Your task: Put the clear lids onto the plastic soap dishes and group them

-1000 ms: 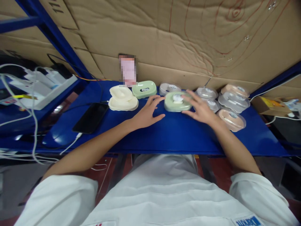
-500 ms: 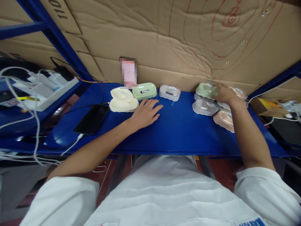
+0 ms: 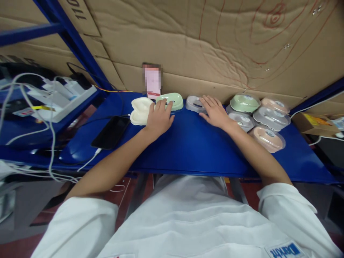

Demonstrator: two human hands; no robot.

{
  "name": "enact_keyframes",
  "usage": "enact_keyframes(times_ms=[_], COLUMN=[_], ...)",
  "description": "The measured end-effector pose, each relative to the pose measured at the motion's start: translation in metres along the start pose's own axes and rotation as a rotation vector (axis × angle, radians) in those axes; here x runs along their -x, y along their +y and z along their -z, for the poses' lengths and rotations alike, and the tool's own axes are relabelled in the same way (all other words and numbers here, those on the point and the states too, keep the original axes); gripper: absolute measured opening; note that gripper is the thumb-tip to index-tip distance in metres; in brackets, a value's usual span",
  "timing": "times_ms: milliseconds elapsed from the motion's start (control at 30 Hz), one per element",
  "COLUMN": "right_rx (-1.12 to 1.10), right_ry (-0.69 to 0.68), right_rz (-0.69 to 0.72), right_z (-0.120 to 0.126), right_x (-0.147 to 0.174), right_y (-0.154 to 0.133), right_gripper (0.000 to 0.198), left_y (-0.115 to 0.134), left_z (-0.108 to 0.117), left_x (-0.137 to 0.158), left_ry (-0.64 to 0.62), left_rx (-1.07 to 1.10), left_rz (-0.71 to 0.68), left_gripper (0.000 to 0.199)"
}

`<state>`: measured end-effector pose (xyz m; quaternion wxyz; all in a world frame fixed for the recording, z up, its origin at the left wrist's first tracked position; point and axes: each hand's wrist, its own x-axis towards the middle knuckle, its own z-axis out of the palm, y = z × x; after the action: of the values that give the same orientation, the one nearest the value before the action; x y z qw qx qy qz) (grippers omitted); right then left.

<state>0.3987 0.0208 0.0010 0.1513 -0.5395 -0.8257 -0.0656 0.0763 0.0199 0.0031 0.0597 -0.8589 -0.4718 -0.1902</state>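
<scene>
My left hand (image 3: 160,116) lies over a cream oval plastic case (image 3: 139,116) and the front of a light green one (image 3: 176,101), fingers spread. Its fingertips hide part of both; whether they press on the green case I cannot tell. My right hand (image 3: 215,111) reaches to a pale grey oval case (image 3: 192,104), fingers stretched out over its right end. On the right, a stack holds another green case (image 3: 245,104), grey cases (image 3: 272,118) and peach ones (image 3: 267,139), several with clear wavy-edged covers. Neither hand has anything gripped.
A phone with a lit screen (image 3: 153,82) leans on the cardboard wall (image 3: 172,39) at the back. Another, dark phone (image 3: 110,132) lies on the blue table (image 3: 188,150) with a white cable. Power strips with plugs (image 3: 64,100) stand left; a small cardboard box (image 3: 317,125) is at the right.
My right hand has left the green case on the right-hand stack and moved left to the grey case. My left hand has shifted a little back, over the cream and green cases.
</scene>
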Motion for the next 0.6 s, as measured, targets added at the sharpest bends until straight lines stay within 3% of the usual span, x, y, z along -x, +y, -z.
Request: enact_keyframes(times_ms=[133,267,400,500,600], right_rx=[-0.017,0.033,0.085,0.011,-0.062], right_ry=[0.002,0.066,0.085,0.071,-0.001], right_rz=[-0.053,-0.063,-0.076,0.016,0.156], right_z=[-0.003,0.010,0.020,0.023,0.024], right_x=[-0.011,0.021,0.060,0.076,0.081], right_y=[-0.016,-0.009,-0.015,-0.036,-0.060], right_gripper=[0.078,0.070,0.064,0.068,0.063], left_y=[-0.016,-0.015,0.006,0.024,0.025], left_z=[-0.002,0.004,0.006,0.003,0.001], left_x=[-0.013,-0.017,-0.008,0.002,0.006], left_ry=[-0.004,-0.087,-0.058,-0.081,-0.137], left_rx=[-0.001,0.006,0.089,0.181,0.266], left_rz=[-0.011,-0.070,-0.210,-0.377,-0.503], left_gripper=[0.050,0.035,0.031,0.026,0.026])
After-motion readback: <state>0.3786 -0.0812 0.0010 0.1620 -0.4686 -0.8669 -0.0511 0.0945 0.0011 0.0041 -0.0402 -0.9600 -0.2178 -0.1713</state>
